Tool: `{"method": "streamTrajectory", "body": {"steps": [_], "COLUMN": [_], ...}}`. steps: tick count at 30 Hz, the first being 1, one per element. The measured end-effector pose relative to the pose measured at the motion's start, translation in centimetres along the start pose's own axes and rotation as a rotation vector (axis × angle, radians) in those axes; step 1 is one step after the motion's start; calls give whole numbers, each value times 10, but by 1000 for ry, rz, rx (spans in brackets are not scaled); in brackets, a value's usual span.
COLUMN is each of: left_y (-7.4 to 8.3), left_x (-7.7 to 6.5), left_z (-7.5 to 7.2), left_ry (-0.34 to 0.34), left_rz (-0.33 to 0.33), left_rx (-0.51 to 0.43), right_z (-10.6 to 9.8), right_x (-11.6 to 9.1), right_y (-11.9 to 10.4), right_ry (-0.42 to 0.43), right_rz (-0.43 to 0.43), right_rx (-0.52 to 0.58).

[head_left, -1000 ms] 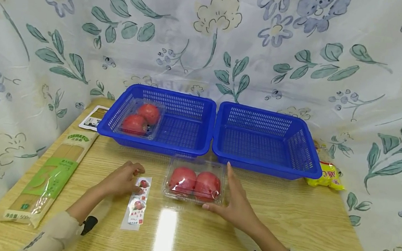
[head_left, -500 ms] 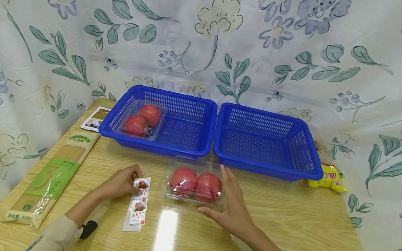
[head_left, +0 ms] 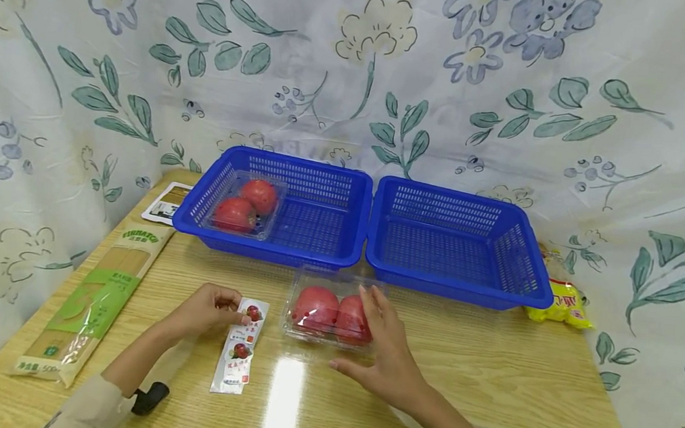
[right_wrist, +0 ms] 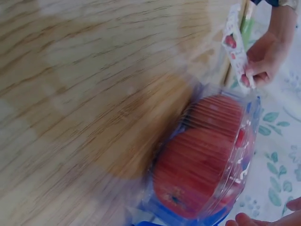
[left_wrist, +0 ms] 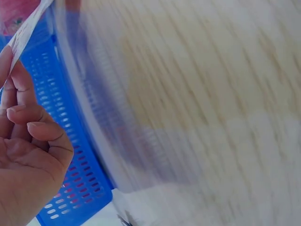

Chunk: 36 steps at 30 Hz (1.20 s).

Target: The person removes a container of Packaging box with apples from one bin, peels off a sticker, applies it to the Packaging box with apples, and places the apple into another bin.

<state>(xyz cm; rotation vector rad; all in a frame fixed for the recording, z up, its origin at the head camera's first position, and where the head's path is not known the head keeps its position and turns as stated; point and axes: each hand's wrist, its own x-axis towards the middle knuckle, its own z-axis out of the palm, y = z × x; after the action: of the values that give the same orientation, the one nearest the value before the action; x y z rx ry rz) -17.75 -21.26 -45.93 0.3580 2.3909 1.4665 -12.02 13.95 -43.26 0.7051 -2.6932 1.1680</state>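
My left hand (head_left: 204, 314) pinches the top end of a strip of labels (head_left: 240, 354) printed with red fruit, between thumb and fingers. The left wrist view shows the strip (left_wrist: 29, 29) raised in those fingertips. To the right, a clear plastic clamshell box (head_left: 288, 328) with two red pomegranates (head_left: 316, 308) stands on the table. My right hand (head_left: 390, 357) is at the box's right end, fingers extended and thumb apart; contact with the box cannot be told. Only some of its fingertips show at the lower corner of the right wrist view, beside the pomegranates (right_wrist: 193, 169).
Two blue baskets (head_left: 272, 252) (head_left: 458, 291) stand side by side behind the box. The left one holds another clear box of pomegranates (head_left: 236, 213). A pasta packet (head_left: 93, 301) and a white-edged packet (head_left: 166, 203) lie left; a yellow bag (head_left: 563, 305) lies right.
My left hand has taken hold of the label strip and lifted its top end, shifting it slightly right. My right hand has moved a little left over the box's right end.
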Motion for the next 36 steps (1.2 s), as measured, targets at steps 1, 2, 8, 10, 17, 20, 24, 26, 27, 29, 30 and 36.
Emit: {"method": "streamTrajectory", "body": {"steps": [1,2,8,10,17,20,24,26,27,29,30,36], "left_y": [1,3,21,31,72,85,94,97,98,99,99,101], "left_x": [-1,-2,-11,-13,-16,-13,-7,-5,-4,-2,0,-1], "left_z": [0,1,-6,-10,-4,7,20,24,26,30,32,43], "left_ry": [-4,-6,51,67,63,64,41,35,37,46,46,60], "left_rz": [6,9,28,44,100,113,130,136,137,137,137,86], "left_rx": [9,15,25,-2,-77,-112,-156,-170,-174,-180,-187,-222], "right_z": [1,1,5,6,14,18,22,23,24,25,25,19], "right_x": [0,0,0,0,3,3,3,2,1,0,0,1], "right_y": [-1,-1,-5,-7,-17,-24,-31,-34,-35,-36,-37,-38], "right_ry": [2,1,8,9,-86,-177,-251,-274,-278,-292,-290,-240], "right_rz": [-20,-43,-180,-238,-456,-472,-474,-431,-402,-318,-280,-126], "right_rx": [-5,-11,-67,-89,26,116,196,249,282,364,394,590]}}
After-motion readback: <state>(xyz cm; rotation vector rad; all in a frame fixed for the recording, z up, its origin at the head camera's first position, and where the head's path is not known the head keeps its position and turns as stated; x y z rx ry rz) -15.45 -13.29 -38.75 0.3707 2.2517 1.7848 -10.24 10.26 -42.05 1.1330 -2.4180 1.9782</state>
